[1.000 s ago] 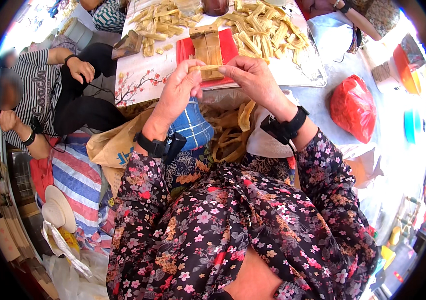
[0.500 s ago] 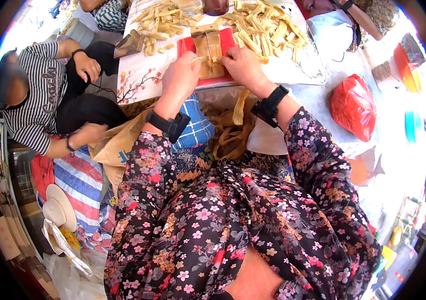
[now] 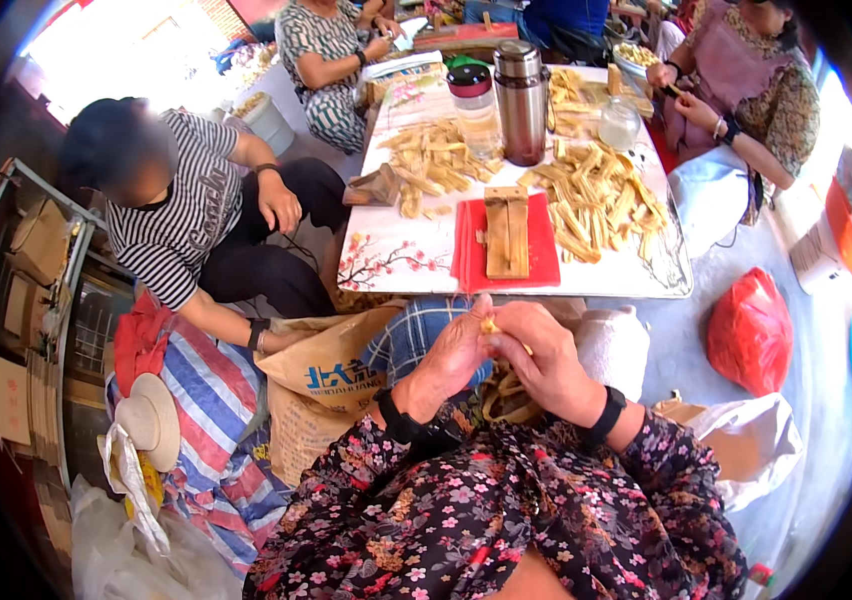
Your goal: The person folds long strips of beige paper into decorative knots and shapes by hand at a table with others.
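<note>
My left hand (image 3: 443,352) and my right hand (image 3: 544,368) meet above my lap, in front of the table's near edge. Fingers and thumbs of both pinch a small yellow piece (image 3: 489,325), mostly covered by the fingertips. A wooden block (image 3: 507,235) with a narrow slot along its top lies on a red sheet (image 3: 469,240) on the table, beyond my hands. Pale yellow dried strips (image 3: 601,200) are heaped to its right, and a second heap of strips (image 3: 434,158) lies to its left. Below my hands, more strips (image 3: 512,398) show in part.
A steel flask (image 3: 520,105) and a lidded jar (image 3: 474,112) stand on the table (image 3: 386,262). A seated person in stripes (image 3: 211,190) reaches to a brown paper bag (image 3: 308,400) at left. A red plastic bag (image 3: 750,330) sits at right. Two other people work around the table.
Both hands have left the wooden block and drawn back toward my body, now together over my lap. The view has tilted up, showing more of the table.
</note>
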Demonstrator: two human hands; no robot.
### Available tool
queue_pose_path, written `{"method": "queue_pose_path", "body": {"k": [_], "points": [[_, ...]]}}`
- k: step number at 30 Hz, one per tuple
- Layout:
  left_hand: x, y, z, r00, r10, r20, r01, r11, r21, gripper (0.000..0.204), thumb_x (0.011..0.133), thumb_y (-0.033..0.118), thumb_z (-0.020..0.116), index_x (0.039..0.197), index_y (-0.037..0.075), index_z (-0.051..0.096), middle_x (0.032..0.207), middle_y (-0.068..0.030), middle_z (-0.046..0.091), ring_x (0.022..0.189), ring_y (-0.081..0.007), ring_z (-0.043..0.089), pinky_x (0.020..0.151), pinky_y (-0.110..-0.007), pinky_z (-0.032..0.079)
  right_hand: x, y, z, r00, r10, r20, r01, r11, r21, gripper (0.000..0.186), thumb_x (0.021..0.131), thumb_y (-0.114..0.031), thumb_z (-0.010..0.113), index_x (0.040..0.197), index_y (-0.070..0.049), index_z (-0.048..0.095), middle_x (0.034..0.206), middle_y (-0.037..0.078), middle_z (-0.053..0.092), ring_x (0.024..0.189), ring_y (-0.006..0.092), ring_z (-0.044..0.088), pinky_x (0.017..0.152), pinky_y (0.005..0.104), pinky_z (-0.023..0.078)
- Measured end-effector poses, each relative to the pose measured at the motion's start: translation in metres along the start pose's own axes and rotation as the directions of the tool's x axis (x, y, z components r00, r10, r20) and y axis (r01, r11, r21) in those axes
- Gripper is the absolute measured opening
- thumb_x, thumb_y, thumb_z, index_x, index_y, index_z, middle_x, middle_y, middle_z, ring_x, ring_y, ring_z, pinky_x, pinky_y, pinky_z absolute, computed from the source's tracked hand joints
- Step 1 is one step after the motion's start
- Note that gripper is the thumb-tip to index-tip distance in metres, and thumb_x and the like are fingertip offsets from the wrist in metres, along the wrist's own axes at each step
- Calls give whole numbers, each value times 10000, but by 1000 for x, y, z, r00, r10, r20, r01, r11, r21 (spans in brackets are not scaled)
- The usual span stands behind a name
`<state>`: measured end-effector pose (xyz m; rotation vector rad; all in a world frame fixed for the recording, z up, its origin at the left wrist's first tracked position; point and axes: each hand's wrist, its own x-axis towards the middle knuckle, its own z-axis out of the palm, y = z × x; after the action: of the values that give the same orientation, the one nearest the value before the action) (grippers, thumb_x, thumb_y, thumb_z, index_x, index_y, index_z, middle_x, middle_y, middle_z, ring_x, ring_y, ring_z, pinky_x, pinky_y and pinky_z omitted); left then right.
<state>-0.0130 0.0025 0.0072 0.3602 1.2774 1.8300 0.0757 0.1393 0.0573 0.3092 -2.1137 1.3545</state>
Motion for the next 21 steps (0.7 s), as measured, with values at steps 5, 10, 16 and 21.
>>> {"method": "queue_pose_path", "body": {"k": [5,10,16,21], "points": [[-14,10,-6,906,-407,119,412,911,-20,483,929,508,456,1019,53,592,978,-51,624,855,-152,606,724,-278,491,4,5,-6,991,-75,-114,69,996,-55,270,746,69,638,1000,-9,595,950,130,603,888,308,596,785,363,489],[4,9,10,998,-54,-22,48,975,-217,257,957,234,469,1015,5,571,910,-36,606,789,-129,586,708,-257,479,-20,7,0,987,-62,150,79,991,-107,200,768,-15,638,965,-14,606,887,146,609,829,341,601,724,383,491],[-7,6,28,986,-167,24,169,966,-198,198,938,219,478,1047,92,584,925,3,599,810,-96,555,689,-263,447,-7,4,-1,927,360,103,-374,909,185,183,925,-183,513,896,-9,561,776,185,566,695,367,555,625,411,455],[-8,15,31,935,353,28,-220,520,825,136,878,93,491,941,36,597,871,-39,593,827,-198,561,701,-321,439,-7,32,6,959,277,-64,-274,960,57,176,925,-190,515,883,-20,534,747,192,550,634,381,523,573,407,434]]}}
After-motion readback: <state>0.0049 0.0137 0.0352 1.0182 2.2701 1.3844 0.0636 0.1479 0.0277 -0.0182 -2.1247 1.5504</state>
